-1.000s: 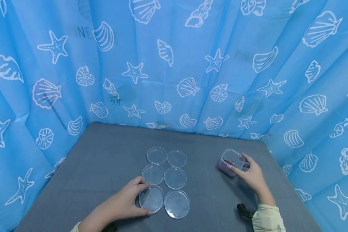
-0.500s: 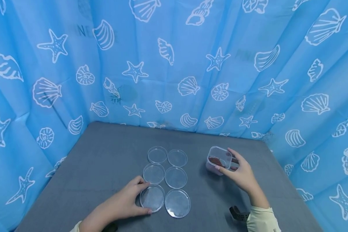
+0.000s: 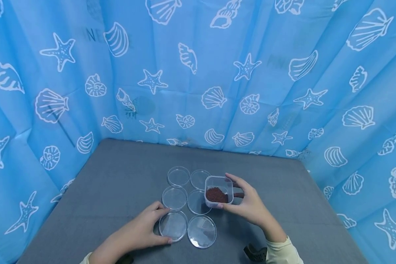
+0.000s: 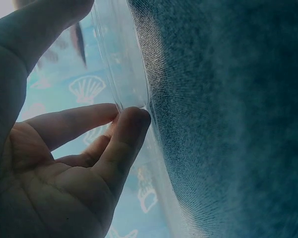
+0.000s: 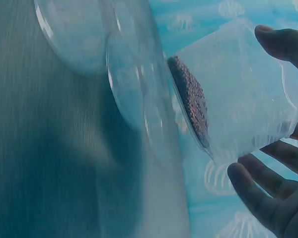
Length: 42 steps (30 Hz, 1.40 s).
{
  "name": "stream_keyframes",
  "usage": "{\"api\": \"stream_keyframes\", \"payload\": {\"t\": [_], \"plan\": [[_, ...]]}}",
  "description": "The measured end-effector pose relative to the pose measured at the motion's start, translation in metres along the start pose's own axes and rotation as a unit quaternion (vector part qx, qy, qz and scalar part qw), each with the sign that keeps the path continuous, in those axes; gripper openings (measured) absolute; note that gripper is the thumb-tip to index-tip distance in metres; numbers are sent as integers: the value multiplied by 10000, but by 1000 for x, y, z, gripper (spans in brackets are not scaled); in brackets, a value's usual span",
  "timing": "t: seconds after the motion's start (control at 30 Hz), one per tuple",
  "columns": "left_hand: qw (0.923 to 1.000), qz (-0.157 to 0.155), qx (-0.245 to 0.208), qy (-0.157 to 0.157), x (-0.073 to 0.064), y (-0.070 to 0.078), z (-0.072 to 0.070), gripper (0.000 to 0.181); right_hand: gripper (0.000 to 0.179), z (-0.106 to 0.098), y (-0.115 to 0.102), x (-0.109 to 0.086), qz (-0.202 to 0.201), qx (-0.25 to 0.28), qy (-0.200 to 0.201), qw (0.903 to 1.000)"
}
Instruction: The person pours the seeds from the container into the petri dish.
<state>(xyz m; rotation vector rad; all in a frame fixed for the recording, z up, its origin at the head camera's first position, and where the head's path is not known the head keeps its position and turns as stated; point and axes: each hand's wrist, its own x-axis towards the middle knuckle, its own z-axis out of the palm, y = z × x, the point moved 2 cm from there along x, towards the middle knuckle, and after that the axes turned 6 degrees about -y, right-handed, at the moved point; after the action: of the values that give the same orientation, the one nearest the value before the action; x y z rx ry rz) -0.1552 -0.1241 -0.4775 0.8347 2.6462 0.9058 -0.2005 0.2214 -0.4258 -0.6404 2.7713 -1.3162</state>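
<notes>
The right hand (image 3: 249,206) holds up a clear tub (image 3: 219,182) of red-brown granules (image 3: 216,195), its grip parted to the tub's width, partly over the middle-right dish (image 3: 195,202). The left hand (image 3: 147,228) grips the near-left dish (image 3: 173,226) by its edges, thumb and fingers spread. Keeping the tub level and steady should prevent spills. A blue shell-print curtain (image 3: 188,99) backs the grey, fabric-textured bench (image 3: 128,172).

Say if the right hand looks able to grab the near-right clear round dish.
Probably not yet: the right hand holds a clear square plastic tub of reddish granules; the dish lies unobstructed.
</notes>
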Motion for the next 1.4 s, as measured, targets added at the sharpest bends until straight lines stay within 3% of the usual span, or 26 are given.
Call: {"api": "stream_keyframes", "payload": {"t": [0.23, 0.53, 0.83, 1.07, 1.4], "plan": [[9999, 56, 29, 79, -2, -2, 0, 90, 98, 24, -23, 3, -515, -329, -120, 9981], [9999, 97, 45, 22, 0, -2, -3, 89, 98, 48, -34, 4, -1382, -757, -353, 9869], [9999, -54, -53, -152, 3, -1, -6, 90, 98, 61, -42, 6, -2239, -1939, -303, 9547], [9996, -40, -194, -201, 1, -1, -5, 90, 101, 69, -49, 6, -2904, -2295, -249, 9286], [9998, 42, -133, -145, 0, -3, -2, 92, 99, 76, -56, 6, -3203, -2601, -218, 9106]]}}
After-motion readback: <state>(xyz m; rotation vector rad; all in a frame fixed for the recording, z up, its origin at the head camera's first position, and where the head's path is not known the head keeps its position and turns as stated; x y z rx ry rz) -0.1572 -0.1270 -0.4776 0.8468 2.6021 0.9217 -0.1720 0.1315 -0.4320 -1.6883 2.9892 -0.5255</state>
